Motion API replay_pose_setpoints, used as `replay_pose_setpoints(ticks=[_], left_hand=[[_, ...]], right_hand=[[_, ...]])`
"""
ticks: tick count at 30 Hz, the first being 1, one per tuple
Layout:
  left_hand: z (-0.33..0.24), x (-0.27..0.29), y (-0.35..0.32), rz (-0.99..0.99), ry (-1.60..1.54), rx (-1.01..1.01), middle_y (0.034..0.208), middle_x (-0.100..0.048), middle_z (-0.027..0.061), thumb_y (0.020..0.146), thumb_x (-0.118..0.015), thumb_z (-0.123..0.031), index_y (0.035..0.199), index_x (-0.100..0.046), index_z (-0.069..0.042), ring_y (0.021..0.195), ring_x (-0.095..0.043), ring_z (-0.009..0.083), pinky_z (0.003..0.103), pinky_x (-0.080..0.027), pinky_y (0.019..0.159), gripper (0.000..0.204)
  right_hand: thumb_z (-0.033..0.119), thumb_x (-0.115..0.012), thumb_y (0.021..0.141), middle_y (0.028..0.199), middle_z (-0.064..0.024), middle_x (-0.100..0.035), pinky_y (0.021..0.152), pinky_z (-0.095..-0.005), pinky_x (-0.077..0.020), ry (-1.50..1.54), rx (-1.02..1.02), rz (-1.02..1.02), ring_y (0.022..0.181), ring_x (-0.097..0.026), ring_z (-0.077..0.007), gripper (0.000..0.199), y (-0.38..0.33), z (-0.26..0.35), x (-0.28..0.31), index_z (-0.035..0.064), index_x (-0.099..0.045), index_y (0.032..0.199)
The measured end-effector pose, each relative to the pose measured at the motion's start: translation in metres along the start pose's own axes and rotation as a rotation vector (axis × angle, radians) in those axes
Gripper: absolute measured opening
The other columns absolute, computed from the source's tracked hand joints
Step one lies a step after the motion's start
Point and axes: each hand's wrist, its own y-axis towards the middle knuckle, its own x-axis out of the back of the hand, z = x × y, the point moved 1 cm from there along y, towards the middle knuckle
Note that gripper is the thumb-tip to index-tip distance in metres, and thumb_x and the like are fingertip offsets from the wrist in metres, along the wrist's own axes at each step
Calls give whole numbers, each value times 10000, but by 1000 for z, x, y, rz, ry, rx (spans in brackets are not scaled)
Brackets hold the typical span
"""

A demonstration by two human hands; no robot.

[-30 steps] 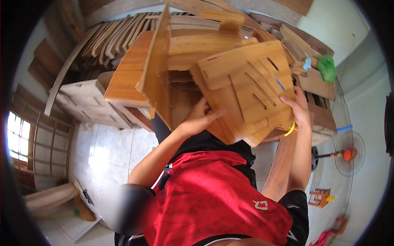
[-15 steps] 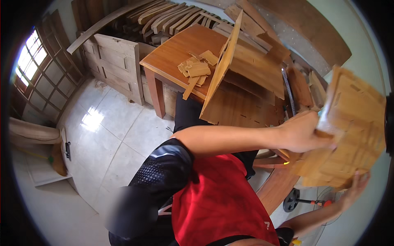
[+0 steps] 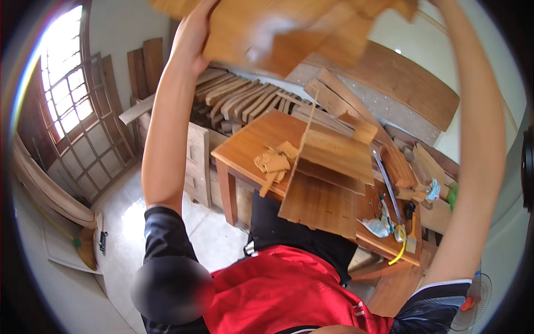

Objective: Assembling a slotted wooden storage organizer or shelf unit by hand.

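A thin, light-brown wooden panel point(image 3: 239, 30) with ragged edges is raised at the top of the view, blurred by motion and cut off by the upper edge. My left hand point(image 3: 192, 42) grips its left side, the fingers partly hidden. My right arm reaches up on the right, but its hand lies beyond the upper edge. Below, thin wooden boards point(image 3: 334, 158) with small slots stand and lean together on a brown wooden table point(image 3: 267, 131). To their left lies a pile of thin wood scraps point(image 3: 272, 161).
A tape measure point(image 3: 399, 232), a brush point(image 3: 411, 242) and a crumpled plastic packet point(image 3: 378, 225) lie at the table's right end. Curved wooden slats point(image 3: 245, 100) are stacked behind. A fan point(image 3: 473, 303) stands at lower right, and a barred window point(image 3: 67, 83) is at left.
Both arms have swung up, carrying the wooden panel from the right side to the top of the view. My left arm no longer crosses my body. The table's right end has come into sight.
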Motion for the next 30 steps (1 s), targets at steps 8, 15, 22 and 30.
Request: replay_pose_setpoints(ticks=[8,15,22,30], left_hand=[[90,170,-10,-357,48,105,1417,-614,92,1006,-692,-303,1456,-533,-58,1278,-605,229,375,-496,1074,537],[221,282,-22,-537,-52,372,1322,-657,108,991,-713,-261,1371,-578,-31,1194,-650,238,395,-547,990,465],[351,316,-30,-564,132,726,1238,-691,138,926,-780,-278,1322,-597,19,1094,-703,276,422,-596,911,528],[429,309,-21,-415,479,960,1202,-708,154,875,-814,-269,1270,-640,49,1021,-727,273,392,-601,867,536]], right_hand=[[513,-850,801,1247,-213,-658,1008,-432,-520,110,224,261,1176,-631,-345,807,61,9,-247,48,-529,1376],[427,-780,901,1252,-189,-659,1042,-431,-504,56,302,216,1191,-627,-292,669,-29,-65,-279,53,-519,1390],[165,-749,919,1374,-103,-626,1135,-392,-416,68,-49,427,1316,-571,-222,569,-188,-182,-242,94,-549,1447],[72,-687,944,1435,-110,-569,1073,-346,-425,-59,-513,569,1307,-537,-213,561,-321,-266,-166,70,-508,1476]])
